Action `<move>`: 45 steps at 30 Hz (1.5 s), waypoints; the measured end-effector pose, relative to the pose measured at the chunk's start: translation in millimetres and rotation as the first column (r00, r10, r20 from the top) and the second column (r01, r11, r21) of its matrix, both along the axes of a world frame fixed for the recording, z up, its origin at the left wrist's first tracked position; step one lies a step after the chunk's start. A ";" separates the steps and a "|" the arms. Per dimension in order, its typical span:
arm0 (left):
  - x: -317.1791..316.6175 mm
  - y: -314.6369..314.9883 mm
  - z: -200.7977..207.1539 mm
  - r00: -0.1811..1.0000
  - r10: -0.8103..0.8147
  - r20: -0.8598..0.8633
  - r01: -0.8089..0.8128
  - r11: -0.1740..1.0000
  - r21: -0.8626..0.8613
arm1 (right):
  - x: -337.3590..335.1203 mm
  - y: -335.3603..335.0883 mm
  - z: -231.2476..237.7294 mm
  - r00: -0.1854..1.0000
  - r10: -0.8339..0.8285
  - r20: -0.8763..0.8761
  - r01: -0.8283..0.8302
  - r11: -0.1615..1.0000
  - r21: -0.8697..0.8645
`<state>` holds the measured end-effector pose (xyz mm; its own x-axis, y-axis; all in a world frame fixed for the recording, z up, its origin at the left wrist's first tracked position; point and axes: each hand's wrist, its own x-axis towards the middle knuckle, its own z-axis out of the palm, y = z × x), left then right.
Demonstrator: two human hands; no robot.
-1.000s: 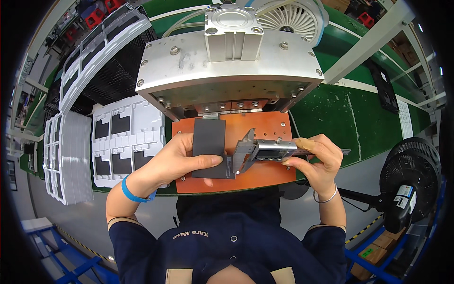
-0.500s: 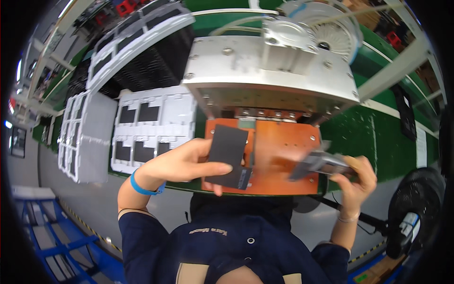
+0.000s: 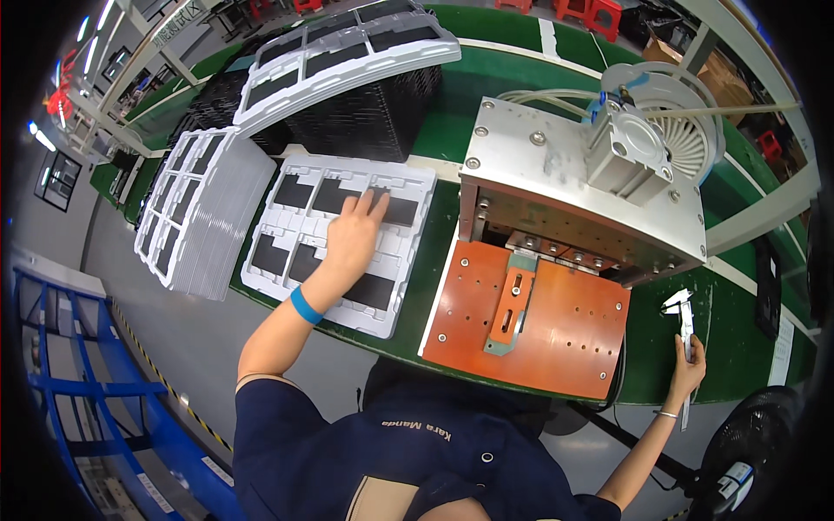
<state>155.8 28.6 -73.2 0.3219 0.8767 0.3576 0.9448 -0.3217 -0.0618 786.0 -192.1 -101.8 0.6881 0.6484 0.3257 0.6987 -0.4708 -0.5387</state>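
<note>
At the left, my left hand (image 3: 352,243) reaches over a white moulded tray (image 3: 421,252), its fingertips on a flat black rectangular plate (image 3: 398,211) in the upper right pocket. My thumb is hidden, and the plate lies flat or nearly so. More black plates (image 3: 270,255) sit in the other pockets. My right hand (image 3: 689,372), far to the right, is closed around a silver caliper (image 3: 685,317) with its jaws pointing away from me. Between my hands, the orange fixture plate (image 3: 565,313) carries a slotted orange stop bar (image 3: 510,304) and no black plate.
A metal press (image 3: 556,156) stands behind the fixture plate. A stack of white trays (image 3: 217,217) is left of the open tray, with another white tray (image 3: 347,65) atop black stacked trays (image 3: 365,117) behind. A black fan (image 3: 756,443) stands at the lower right.
My left hand has carried the black plate from above the fixture plate to the tray on the left. My right hand has moved right with the caliper, away from the fixture. The view has shifted left.
</note>
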 end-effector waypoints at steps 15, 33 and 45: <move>-85.5 67.2 6.0 0.968 -0.236 0.082 0.229 0.970 0.085 | -8.3 12.3 -3.9 0.944 0.116 0.310 -0.095 0.992 -0.083; 94.9 -57.6 139.6 0.522 -0.813 0.258 0.761 0.580 0.290 | -187.7 28.8 134.0 0.818 0.334 0.468 -0.503 0.810 0.301; 162.1 -88.0 109.7 0.575 -0.800 0.174 0.772 0.600 0.209 | -264.2 39.2 139.3 0.586 0.809 0.043 -0.808 0.588 -0.042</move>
<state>317.9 -59.4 36.6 0.7649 0.2739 0.5830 0.3115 -0.9495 0.0375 521.9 -152.9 37.5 -0.1396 0.9344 0.3278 0.8218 0.2940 -0.4881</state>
